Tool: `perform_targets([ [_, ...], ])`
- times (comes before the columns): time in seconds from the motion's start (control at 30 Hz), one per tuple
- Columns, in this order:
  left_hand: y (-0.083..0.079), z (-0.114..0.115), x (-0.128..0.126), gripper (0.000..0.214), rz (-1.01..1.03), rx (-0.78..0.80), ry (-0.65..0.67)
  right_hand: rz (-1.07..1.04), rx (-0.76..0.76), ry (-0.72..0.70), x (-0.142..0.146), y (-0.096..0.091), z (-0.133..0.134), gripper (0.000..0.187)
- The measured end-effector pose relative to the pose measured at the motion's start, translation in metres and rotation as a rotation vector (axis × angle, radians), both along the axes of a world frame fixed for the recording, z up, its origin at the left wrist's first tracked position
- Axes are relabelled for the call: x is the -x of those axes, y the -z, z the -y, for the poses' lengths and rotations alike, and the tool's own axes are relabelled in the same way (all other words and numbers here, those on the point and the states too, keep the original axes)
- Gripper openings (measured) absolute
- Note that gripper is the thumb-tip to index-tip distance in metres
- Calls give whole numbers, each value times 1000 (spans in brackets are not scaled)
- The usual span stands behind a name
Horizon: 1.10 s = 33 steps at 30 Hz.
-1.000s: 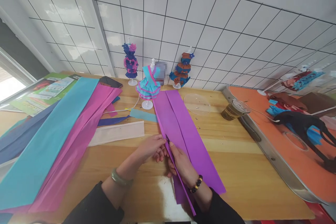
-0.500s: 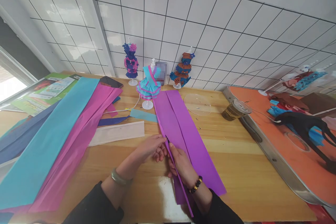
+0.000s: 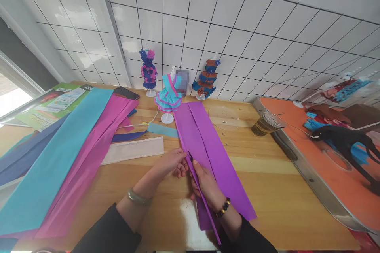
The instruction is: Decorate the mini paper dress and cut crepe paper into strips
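Observation:
A long purple sheet of crepe paper (image 3: pixel 218 150) with folded layers lies lengthwise in front of me. My left hand (image 3: pixel 176 162) pinches its left edge, thumb and forefinger closed on the paper. Close beside it, my right hand (image 3: pixel 204 182) is closed around small scissors; just their dark blades (image 3: pixel 190 155) show, at the paper's edge, and the handles are hidden. From the blades a narrow purple strip (image 3: pixel 211 221) runs down along my right wrist toward the table's front edge.
Blue, pink and white paper sheets (image 3: pixel 71 142) cover the table's left side. Dressed mini mannequins (image 3: pixel 168 95) stand along the tiled wall. A clear round disc (image 3: pixel 224 118) and a lidded cup (image 3: pixel 265 124) are at right, beside an orange metal-rimmed surface (image 3: pixel 329 178).
The scissors' blades now stand out a little more above the paper's edge. Both hands stay in nearly the same place, with only slight shifts.

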State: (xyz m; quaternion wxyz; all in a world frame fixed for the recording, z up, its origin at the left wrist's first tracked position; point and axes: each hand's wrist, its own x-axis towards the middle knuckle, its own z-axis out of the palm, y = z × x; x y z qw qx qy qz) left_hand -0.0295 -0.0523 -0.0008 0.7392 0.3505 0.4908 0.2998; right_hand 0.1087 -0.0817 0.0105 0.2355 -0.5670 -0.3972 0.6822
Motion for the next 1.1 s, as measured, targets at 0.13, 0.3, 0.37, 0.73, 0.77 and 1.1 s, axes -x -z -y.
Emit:
perform_targets([
  [0.13, -1, 1, -1, 24, -14, -10, -3, 4, -17, -13, 1, -2, -5, 49],
  [0.3, 0, 2, -1, 21, -25, -23, -13, -9, -15, -40, 3, 4, -13, 48],
  [0.37, 0, 1, -1, 19, -24, -25, -13, -8, -17, -40, 4, 6, -14, 47],
  [0.73, 4, 2, -1, 19, -13, -23, -7, 10, -33, -53, 4, 6, -17, 49],
  [0.77, 4, 2, -1, 18, -11, -25, -7, 9, -35, -53, 4, 6, -17, 49],
  [1.1, 3, 2, -1, 18, 6, -22, -14, 12, -48, -45, 5, 9, -16, 46],
])
